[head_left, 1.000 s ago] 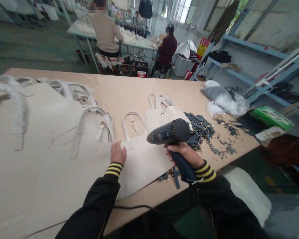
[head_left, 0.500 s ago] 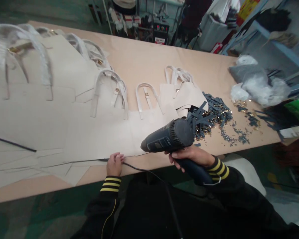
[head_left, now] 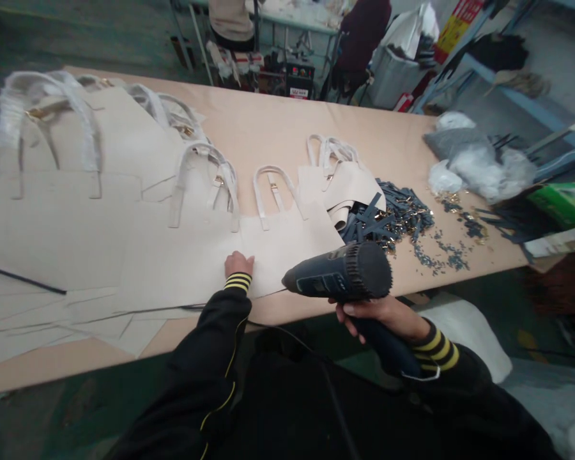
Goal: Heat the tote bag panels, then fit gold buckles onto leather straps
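Observation:
My right hand (head_left: 383, 314) is wrapped round the handle of a dark heat gun (head_left: 340, 273), whose nozzle points left over the front edge of a beige panel (head_left: 273, 255) with a strap handle (head_left: 274, 185). Knuckles up and fingers curled, my left hand (head_left: 239, 263) rests on the beige material left of the nozzle. Whether its hidden fingertips pinch anything cannot be made out. A thin dark cord lies along the front edge of the larger beige panels (head_left: 182, 268) at the left.
Dark strips with gold metal bits (head_left: 393, 214) are heaped right of the panels on the table (head_left: 263, 115). Plastic bags (head_left: 474, 160) lie at the far right. More handled beige pieces (head_left: 119, 128) stand at the back left. Two people sit beyond the table.
My left hand has left the front edge and cord and moved forward and right onto the beige material. The heat gun has shifted slightly right. The camera view has tilted up a little.

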The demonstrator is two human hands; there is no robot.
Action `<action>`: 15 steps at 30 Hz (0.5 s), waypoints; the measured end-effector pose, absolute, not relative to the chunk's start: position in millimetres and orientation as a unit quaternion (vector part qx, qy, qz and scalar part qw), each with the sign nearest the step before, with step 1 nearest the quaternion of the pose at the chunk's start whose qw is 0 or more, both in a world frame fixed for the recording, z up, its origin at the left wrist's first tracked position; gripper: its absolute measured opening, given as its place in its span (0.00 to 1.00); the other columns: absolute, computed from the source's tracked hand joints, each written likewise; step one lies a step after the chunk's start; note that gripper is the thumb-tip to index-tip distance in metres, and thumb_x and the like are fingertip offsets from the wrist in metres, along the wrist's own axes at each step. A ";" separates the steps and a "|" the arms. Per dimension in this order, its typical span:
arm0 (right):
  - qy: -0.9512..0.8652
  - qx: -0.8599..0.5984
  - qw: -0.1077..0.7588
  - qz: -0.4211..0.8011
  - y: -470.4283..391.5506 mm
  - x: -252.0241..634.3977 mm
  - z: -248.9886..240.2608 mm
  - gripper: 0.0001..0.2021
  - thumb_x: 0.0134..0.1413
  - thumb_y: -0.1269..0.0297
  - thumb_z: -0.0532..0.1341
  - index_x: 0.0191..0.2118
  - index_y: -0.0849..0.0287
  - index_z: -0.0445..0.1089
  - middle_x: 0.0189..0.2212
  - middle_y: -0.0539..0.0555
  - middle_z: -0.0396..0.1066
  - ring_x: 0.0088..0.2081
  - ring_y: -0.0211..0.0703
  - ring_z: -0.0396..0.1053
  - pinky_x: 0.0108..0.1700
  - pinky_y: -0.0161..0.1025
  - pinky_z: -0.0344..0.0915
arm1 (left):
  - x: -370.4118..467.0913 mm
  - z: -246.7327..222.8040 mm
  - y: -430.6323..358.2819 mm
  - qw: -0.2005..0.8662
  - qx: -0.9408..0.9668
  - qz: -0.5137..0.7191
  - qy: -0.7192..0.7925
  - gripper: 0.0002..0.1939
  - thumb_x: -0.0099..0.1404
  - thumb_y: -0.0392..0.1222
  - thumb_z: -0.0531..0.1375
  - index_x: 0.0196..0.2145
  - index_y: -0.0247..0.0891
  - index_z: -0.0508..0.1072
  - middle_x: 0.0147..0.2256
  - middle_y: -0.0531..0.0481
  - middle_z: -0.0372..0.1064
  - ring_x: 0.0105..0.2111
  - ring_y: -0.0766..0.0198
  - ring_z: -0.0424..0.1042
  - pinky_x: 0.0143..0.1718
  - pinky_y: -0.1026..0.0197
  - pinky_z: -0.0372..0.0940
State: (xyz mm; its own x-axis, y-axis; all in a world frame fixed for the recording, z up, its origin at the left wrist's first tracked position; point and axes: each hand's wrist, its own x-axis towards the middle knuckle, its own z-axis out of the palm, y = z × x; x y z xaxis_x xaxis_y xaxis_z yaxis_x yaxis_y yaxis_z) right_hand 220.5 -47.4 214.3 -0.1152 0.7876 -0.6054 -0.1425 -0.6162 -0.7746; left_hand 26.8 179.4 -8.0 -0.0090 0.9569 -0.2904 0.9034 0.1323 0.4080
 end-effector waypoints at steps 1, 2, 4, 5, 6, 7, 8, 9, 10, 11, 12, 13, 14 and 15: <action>-0.283 -0.603 0.334 0.667 -57.8 227.5 223.7 0.13 0.49 0.58 0.62 0.35 0.64 0.67 0.25 0.53 0.66 0.23 0.37 0.65 0.23 0.33 0.64 | 35.7 -7.1 179.8 0.244 0.656 0.048 0.712 0.25 0.53 0.44 0.60 0.43 0.22 0.64 0.46 0.24 0.62 0.50 0.42 0.62 0.48 0.46 0.59; -0.283 -0.634 0.336 0.636 -68.5 234.2 233.8 0.13 0.49 0.57 0.61 0.35 0.63 0.68 0.24 0.53 0.66 0.23 0.37 0.64 0.25 0.33 0.65 | 43.1 -6.0 179.7 0.238 0.654 0.044 0.717 0.28 0.52 0.44 0.61 0.46 0.21 0.62 0.48 0.22 0.59 0.51 0.40 0.60 0.48 0.45 0.58; -0.267 -0.683 0.370 0.570 -89.0 245.2 253.3 0.14 0.50 0.56 0.61 0.36 0.62 0.68 0.25 0.53 0.67 0.24 0.38 0.64 0.26 0.34 0.65 | 52.4 -4.2 179.8 0.239 0.644 0.035 0.726 0.32 0.51 0.43 0.62 0.49 0.19 0.59 0.49 0.19 0.57 0.51 0.38 0.60 0.46 0.43 0.59; -0.253 -0.697 0.398 0.540 -98.0 248.9 261.4 0.14 0.50 0.56 0.61 0.38 0.61 0.68 0.27 0.54 0.67 0.25 0.38 0.64 0.27 0.34 0.65 | 54.6 -3.7 180.2 0.245 0.639 0.029 0.728 0.33 0.51 0.43 0.62 0.49 0.19 0.58 0.49 0.19 0.57 0.50 0.38 0.61 0.45 0.42 0.60; -0.236 -0.704 0.426 0.517 -105.6 251.3 267.7 0.15 0.50 0.55 0.61 0.41 0.60 0.68 0.29 0.54 0.67 0.26 0.38 0.64 0.27 0.34 0.65 | 55.5 -3.6 181.1 0.254 0.636 0.023 0.728 0.34 0.51 0.43 0.62 0.50 0.19 0.57 0.47 0.19 0.59 0.48 0.38 0.63 0.43 0.42 0.61; -0.220 -0.707 0.445 0.504 -111.5 252.5 271.8 0.17 0.49 0.55 0.61 0.43 0.59 0.67 0.31 0.54 0.67 0.26 0.38 0.64 0.26 0.35 0.65 | 55.7 -3.7 182.3 0.264 0.636 0.019 0.725 0.33 0.51 0.42 0.62 0.50 0.19 0.57 0.45 0.20 0.62 0.46 0.38 0.65 0.42 0.42 0.62; -0.205 -0.707 0.455 0.501 -115.5 252.6 273.8 0.18 0.49 0.56 0.62 0.44 0.59 0.67 0.32 0.54 0.66 0.27 0.38 0.64 0.26 0.35 0.65 | 55.9 -3.4 184.1 0.273 0.639 0.017 0.719 0.32 0.52 0.42 0.61 0.50 0.19 0.58 0.42 0.22 0.65 0.44 0.39 0.66 0.41 0.43 0.63; -0.192 -0.709 0.457 0.502 -117.6 251.7 274.1 0.18 0.48 0.56 0.62 0.44 0.59 0.67 0.33 0.55 0.66 0.27 0.38 0.64 0.25 0.35 0.65 | 56.4 -2.2 186.8 0.280 0.646 0.019 0.710 0.29 0.53 0.41 0.60 0.49 0.20 0.59 0.40 0.24 0.67 0.42 0.41 0.68 0.40 0.45 0.64; -0.180 -0.712 0.457 0.501 -117.9 250.0 273.1 0.18 0.47 0.56 0.63 0.44 0.60 0.67 0.33 0.55 0.66 0.26 0.39 0.64 0.25 0.35 0.65 | 57.7 0.4 191.1 0.283 0.658 0.026 0.697 0.24 0.55 0.39 0.58 0.47 0.21 0.61 0.38 0.27 0.68 0.41 0.43 0.69 0.39 0.46 0.64; -0.167 -0.718 0.461 0.494 -116.5 247.6 271.6 0.18 0.47 0.56 0.63 0.43 0.60 0.67 0.33 0.55 0.66 0.26 0.39 0.64 0.24 0.35 0.65 | 59.9 4.8 197.8 0.282 0.674 0.038 0.682 0.19 0.57 0.38 0.55 0.45 0.23 0.64 0.37 0.29 0.69 0.40 0.44 0.70 0.40 0.47 0.64; -0.156 -0.724 0.470 0.480 -113.7 245.0 270.1 0.18 0.46 0.56 0.63 0.42 0.60 0.68 0.33 0.55 0.66 0.27 0.39 0.63 0.24 0.34 0.65 | 63.2 11.5 207.3 0.276 0.692 0.057 0.664 0.15 0.59 0.37 0.53 0.43 0.25 0.66 0.37 0.30 0.69 0.41 0.45 0.69 0.41 0.48 0.64; -0.146 -0.730 0.483 0.461 -109.9 242.3 269.1 0.18 0.46 0.56 0.63 0.42 0.60 0.68 0.33 0.56 0.66 0.27 0.39 0.63 0.24 0.34 0.65 | 67.2 20.4 220.2 0.267 0.712 0.080 0.645 0.13 0.60 0.36 0.51 0.41 0.27 0.68 0.38 0.32 0.69 0.42 0.47 0.69 0.43 0.48 0.63; -0.138 -0.733 0.498 0.441 -105.2 239.9 269.1 0.18 0.46 0.55 0.63 0.42 0.59 0.68 0.33 0.56 0.65 0.27 0.39 0.63 0.24 0.35 0.65 | 71.6 31.6 236.4 0.255 0.731 0.108 0.623 0.13 0.62 0.36 0.50 0.40 0.28 0.69 0.39 0.34 0.69 0.43 0.48 0.68 0.45 0.48 0.62; -0.132 -0.734 0.514 0.425 -100.0 237.8 270.2 0.18 0.46 0.55 0.63 0.43 0.59 0.68 0.33 0.56 0.65 0.27 0.40 0.62 0.24 0.35 0.65 | 75.9 44.6 255.2 0.243 0.748 0.138 0.602 0.12 0.63 0.36 0.50 0.41 0.30 0.69 0.41 0.36 0.68 0.44 0.50 0.67 0.46 0.48 0.61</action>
State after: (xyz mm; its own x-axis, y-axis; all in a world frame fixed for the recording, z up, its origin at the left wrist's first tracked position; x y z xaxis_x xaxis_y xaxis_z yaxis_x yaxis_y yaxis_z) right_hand 237.8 -100.0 270.2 0.6045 0.6297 -0.4880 -0.2437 -0.4371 -0.8658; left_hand 75.9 255.2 44.6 0.2369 0.9678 -0.0853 0.8333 -0.1573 0.5300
